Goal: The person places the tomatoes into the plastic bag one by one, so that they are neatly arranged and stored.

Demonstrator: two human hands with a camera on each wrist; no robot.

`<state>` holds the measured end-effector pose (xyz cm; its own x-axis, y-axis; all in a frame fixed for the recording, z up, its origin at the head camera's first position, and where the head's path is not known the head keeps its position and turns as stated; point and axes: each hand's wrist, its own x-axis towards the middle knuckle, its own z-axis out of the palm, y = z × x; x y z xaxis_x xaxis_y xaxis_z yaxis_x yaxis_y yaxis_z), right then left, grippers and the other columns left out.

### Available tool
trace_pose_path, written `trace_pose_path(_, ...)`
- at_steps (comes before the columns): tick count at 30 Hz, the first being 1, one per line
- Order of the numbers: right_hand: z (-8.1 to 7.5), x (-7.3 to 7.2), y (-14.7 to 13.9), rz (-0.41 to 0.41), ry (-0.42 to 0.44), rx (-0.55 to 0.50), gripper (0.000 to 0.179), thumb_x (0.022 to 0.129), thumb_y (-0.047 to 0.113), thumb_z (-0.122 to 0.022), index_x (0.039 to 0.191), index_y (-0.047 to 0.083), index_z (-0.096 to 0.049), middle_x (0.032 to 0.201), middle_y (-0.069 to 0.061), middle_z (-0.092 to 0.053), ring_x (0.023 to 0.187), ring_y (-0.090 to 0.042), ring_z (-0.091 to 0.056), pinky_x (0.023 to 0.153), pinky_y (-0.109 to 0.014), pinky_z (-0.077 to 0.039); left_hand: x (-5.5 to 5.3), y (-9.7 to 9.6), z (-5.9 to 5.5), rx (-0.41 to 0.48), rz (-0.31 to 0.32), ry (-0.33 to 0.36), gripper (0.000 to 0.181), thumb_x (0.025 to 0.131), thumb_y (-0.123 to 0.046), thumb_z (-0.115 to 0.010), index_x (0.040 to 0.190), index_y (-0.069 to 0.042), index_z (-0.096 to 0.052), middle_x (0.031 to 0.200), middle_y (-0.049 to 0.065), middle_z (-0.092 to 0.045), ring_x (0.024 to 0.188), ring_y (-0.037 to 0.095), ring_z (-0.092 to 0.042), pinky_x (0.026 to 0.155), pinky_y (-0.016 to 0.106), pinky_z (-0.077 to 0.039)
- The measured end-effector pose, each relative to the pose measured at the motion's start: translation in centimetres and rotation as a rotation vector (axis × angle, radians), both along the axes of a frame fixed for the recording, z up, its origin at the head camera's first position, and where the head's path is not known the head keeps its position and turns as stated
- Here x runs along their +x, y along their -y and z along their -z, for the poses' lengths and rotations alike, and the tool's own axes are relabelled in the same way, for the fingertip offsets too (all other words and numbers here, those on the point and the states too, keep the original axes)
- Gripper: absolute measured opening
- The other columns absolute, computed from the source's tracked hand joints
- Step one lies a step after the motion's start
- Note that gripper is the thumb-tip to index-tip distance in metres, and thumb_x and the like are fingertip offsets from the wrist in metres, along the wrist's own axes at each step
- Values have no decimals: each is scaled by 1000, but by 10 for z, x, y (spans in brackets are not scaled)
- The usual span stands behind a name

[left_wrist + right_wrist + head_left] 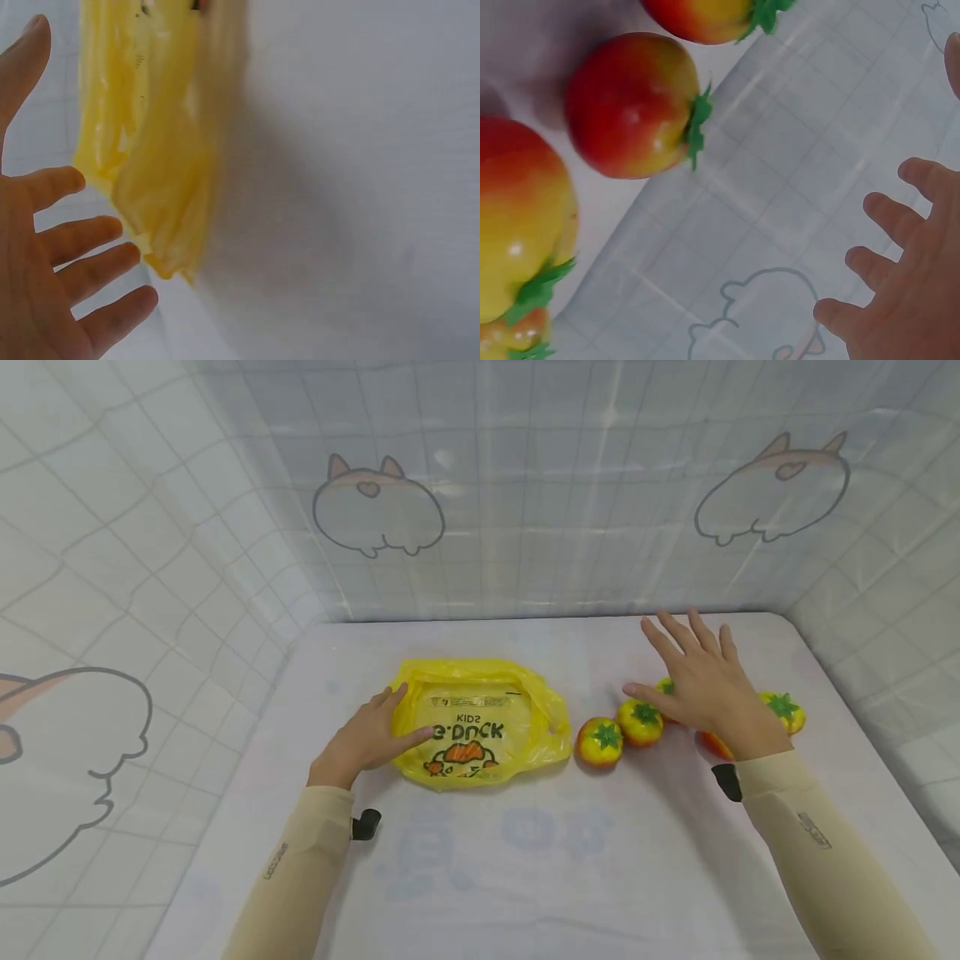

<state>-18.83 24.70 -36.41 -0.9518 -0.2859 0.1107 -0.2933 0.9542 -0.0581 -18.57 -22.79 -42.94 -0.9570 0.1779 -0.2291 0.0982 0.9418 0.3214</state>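
A yellow plastic bag [487,689] with a printed duck picture and lettering lies flat on the table, left of centre in the head view. My left hand [363,735] is at the bag's left end, thumb and fingers spread, fingertips overlapping its edge. From the left wrist the crinkled bag end [165,202] shows just past the straight fingers. My right hand [708,689] hovers with spread fingers over a row of red-and-yellow toy fruits [600,745] with green leafy caps, holding nothing. It partly hides some of them. In the right wrist view several fruits [634,105] sit beside the hand.
The white table [525,877] has a straight back edge with rounded corners. Behind it and at both sides hang pale checked curtains [510,527] with cartoon animal drawings. One more fruit [783,708] lies to the right of the right hand.
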Motion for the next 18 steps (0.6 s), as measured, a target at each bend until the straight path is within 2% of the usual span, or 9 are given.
trace_pose_path(5,3,10,-7,-23,-5,-31,94,83,75,-41,154,24,-8,157,-11,-13,141,-42,2,106,-66,7,3,2,10,16,7,47,111,74,-81,-48,153,-16,-6,154,23,-13,138,44,-19,107,62,-21)
trace_pose_path(11,9,19,-15,-48,-13,-64,90,85,70,-47,153,22,-13,156,-11,-16,142,-42,-1,106,-66,6,6,1,12,40,8,67,115,72,-77,-57,153,-13,-7,153,25,-15,137,44,-21,106,61,-22)
trace_pose_path(18,19,23,-17,-51,0,-89,91,83,70,-50,153,24,-15,155,-11,-20,142,-41,-3,107,-65,6,3,2,19,21,19,66,128,60,-80,-64,153,-13,-8,155,22,-10,138,44,-17,106,61,-23)
